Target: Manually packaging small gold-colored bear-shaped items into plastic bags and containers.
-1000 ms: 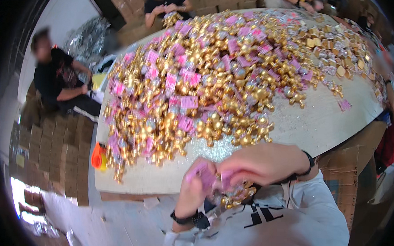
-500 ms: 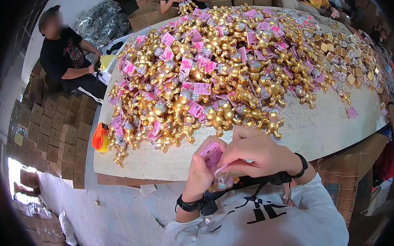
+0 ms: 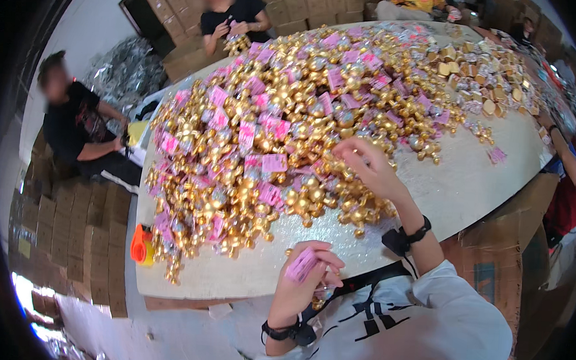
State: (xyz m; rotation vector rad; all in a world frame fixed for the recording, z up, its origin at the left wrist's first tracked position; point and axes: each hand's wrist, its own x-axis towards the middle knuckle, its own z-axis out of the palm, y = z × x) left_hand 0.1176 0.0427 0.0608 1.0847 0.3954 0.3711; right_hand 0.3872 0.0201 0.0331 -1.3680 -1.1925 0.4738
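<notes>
My left hand [image 3: 292,290] is closed near the table's front edge, with a pink printed card tag [image 3: 302,265] lying over its fingers. Below the tag, a small gold figure with a clear, glittery part [image 3: 322,295] hangs partly hidden by the palm. My right hand [image 3: 372,173] reaches over the near right side of a heap of shiny gold bear-shaped figures [image 3: 313,197]. Its fingers are extended and slightly curved, with nothing visible in them. Many figures in the heap carry pink tags and clear, glittery parts.
The heap covers most of the pale table [image 3: 464,183]. Gold-and-white pieces [image 3: 491,93] lie at the far right. An orange and yellow tape dispenser [image 3: 142,245] stands at the left edge. Co-workers sit around the table; stacked cardboard boxes [image 3: 79,241] stand at left.
My right hand has left the tag at my left hand and moved up and forward over the heap. My left hand keeps the tagged figure. The view has shifted.
</notes>
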